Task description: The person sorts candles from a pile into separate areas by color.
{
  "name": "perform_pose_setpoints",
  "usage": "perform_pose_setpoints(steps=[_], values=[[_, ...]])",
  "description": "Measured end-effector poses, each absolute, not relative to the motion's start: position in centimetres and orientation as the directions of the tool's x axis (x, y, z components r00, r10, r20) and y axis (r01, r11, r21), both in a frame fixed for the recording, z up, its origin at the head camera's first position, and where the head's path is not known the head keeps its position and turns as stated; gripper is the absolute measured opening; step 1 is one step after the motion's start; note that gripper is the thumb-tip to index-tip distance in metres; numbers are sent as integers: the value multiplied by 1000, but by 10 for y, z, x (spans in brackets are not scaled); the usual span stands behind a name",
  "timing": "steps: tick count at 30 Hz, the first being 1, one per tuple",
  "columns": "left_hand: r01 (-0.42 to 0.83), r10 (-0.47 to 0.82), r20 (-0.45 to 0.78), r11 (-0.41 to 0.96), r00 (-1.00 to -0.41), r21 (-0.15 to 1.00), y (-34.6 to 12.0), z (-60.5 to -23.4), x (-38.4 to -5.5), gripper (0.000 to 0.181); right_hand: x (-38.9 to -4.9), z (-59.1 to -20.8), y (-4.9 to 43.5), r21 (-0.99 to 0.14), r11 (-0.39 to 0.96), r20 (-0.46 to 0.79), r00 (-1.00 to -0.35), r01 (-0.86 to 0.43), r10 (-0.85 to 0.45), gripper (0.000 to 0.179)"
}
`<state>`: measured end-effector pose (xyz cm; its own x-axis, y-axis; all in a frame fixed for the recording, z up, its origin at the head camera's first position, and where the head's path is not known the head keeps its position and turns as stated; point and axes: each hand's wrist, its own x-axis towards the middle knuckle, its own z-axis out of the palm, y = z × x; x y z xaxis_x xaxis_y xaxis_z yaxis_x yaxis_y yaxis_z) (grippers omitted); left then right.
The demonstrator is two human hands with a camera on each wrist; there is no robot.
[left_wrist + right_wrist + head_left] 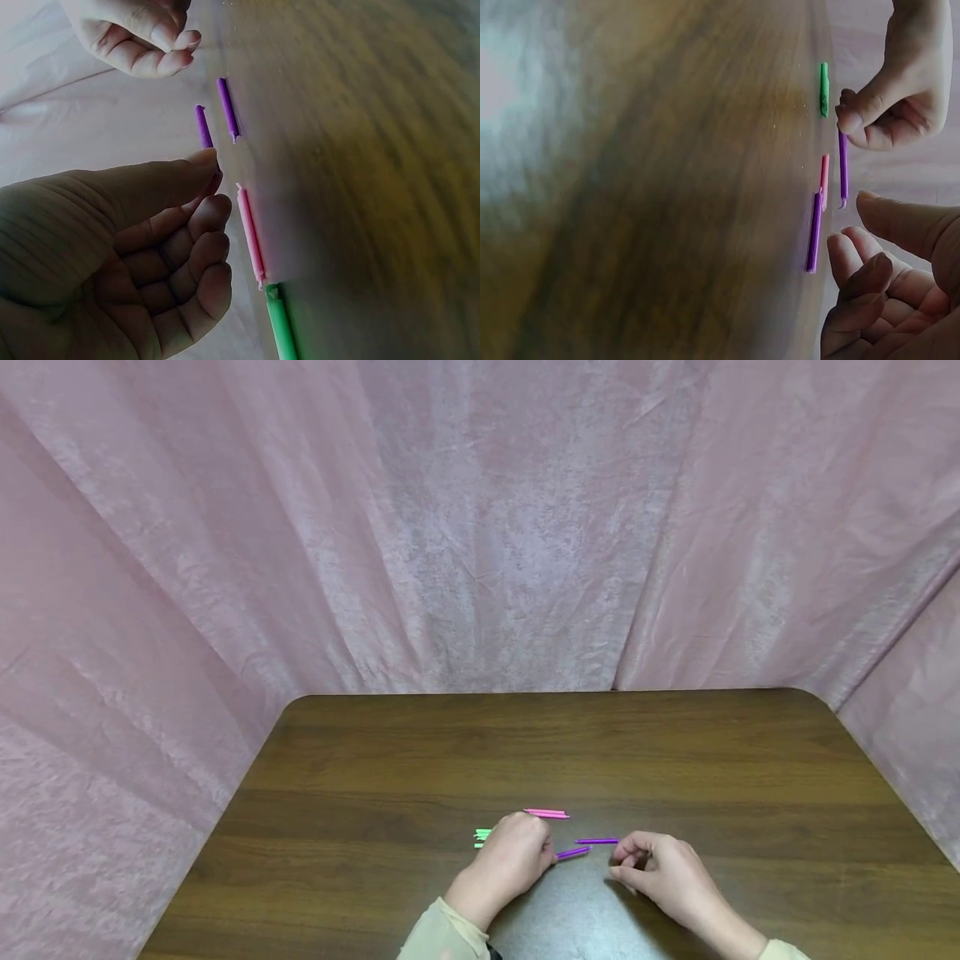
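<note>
My left hand (512, 856) pinches one end of a thin purple candle (574, 853) between thumb and forefinger. Its other end, tipped with a wick in the right wrist view, points toward my right hand (670, 870). The right hand holds nothing; its thumb (900, 219) and fingers are bent loosely with a gap between them. Just beyond its fingertips, a second purple candle (595, 841) lies on the table. Pink candles (547, 814) lie side by side past the left hand. Several green candles (482, 837) are partly hidden behind that hand.
A brown wood-grain table (360, 760) with rounded far corners extends under everything. Pink velvety curtains (480, 527) hang along its back and sides. Light glares off the tabletop between the two forearms.
</note>
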<state>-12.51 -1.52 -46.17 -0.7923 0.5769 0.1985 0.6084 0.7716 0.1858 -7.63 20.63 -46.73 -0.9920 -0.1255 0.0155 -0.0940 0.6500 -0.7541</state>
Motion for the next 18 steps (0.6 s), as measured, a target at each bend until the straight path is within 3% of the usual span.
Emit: perform_pose_setpoints(steps=[18], values=[[620,600,175,777,-781,106,10,-461,-131,31,-65,-469,206,-776,623,-7,-987,-94,-158,16]])
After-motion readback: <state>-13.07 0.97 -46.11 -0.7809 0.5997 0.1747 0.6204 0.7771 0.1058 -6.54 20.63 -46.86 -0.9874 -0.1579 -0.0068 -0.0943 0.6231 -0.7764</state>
